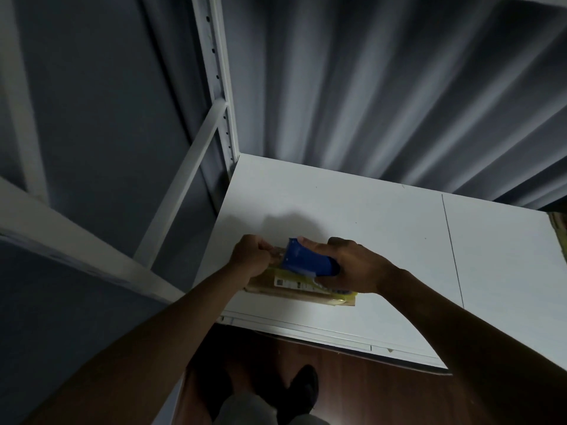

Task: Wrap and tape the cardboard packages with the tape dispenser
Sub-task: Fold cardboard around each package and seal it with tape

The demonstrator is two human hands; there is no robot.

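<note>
Two hands worked over a flat package (299,291) lying near the front edge of the white surface (383,228). Right hand (352,266) gripped the blue dispenser (306,260) on the package; left hand (253,256) pinched the package's left end.

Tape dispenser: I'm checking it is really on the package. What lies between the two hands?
In the head view, the blue tape dispenser sits between the left hand and right hand, on the cardboard package.
</note>
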